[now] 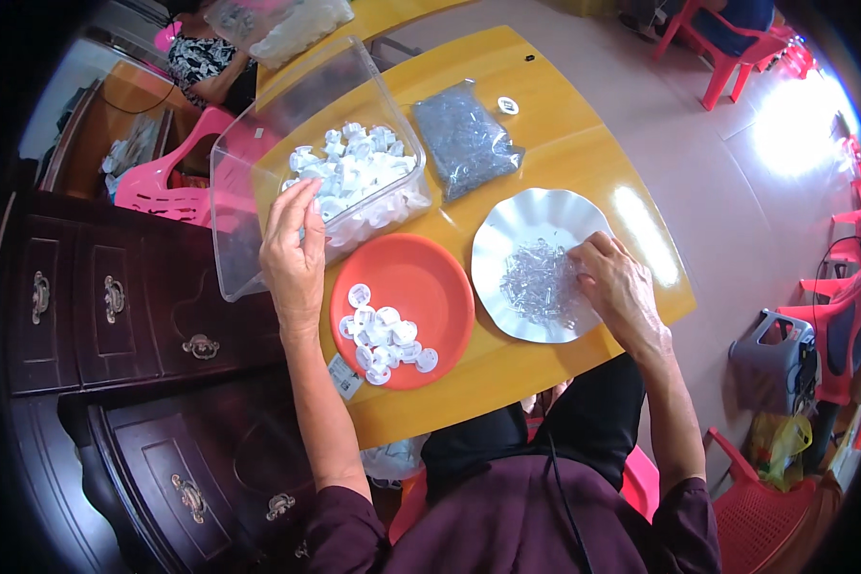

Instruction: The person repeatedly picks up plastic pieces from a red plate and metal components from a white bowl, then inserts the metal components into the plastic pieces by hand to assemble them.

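Observation:
My left hand [294, 244] reaches over the near wall of a clear plastic bin [242, 230] heaped with small white plastic parts [359, 165]. Its fingers are stretched out, with thumb and forefinger apart beside the nearest parts; no held part can be made out. On the right, my right hand [617, 282] bends over a white wavy-rimmed plate [507, 225]. Its fingers pinch at the edge of a pile of tiny clear pieces [538, 284]; the fingertips hide what they grip. Between my hands sits a round orange-red plate [430, 277], holding several round white parts [383, 332].
A bag of grey pieces [466, 139] lies behind the plates, with a round white piece [508, 105] beside it on the yellow table [569, 105]. Dark wooden drawers [115, 330] stand left. Another person [210, 62] sits at the far left near a second bin [282, 29].

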`<state>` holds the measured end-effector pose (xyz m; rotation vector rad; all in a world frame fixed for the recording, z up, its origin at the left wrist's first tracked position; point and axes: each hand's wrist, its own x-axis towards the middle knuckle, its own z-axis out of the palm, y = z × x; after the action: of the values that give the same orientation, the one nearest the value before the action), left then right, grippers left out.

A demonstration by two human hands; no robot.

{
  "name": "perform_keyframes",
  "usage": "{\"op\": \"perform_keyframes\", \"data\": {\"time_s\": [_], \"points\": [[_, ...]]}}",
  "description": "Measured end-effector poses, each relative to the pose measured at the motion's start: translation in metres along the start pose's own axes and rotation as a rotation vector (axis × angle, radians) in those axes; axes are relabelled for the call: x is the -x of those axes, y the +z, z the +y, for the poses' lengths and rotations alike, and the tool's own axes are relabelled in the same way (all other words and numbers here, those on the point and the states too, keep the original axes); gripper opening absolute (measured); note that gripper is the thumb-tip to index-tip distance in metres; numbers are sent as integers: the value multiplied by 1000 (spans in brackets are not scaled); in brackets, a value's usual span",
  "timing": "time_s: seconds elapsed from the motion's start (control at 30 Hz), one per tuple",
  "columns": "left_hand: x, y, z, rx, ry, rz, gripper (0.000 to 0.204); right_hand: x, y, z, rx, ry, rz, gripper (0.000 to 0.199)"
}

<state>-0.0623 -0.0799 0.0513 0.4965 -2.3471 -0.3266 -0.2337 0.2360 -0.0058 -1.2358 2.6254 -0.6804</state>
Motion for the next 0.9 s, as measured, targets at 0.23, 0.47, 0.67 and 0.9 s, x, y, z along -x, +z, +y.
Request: {"op": "perform_keyframes", "data": {"time_s": [0.23, 0.47, 0.67, 0.9], "points": [[4, -1, 0, 24, -17, -15, 23, 1, 4, 1, 1, 39, -11, 11], [6, 2, 1, 48, 24, 3, 22, 13, 0, -1, 35, 41, 39, 8], [8, 1, -10, 5, 19, -7, 24, 22, -8, -12, -171, 88, 72, 11], [6, 3, -9, 69, -37, 2, 23, 30, -5, -9, -376, 163, 82, 12]]}}
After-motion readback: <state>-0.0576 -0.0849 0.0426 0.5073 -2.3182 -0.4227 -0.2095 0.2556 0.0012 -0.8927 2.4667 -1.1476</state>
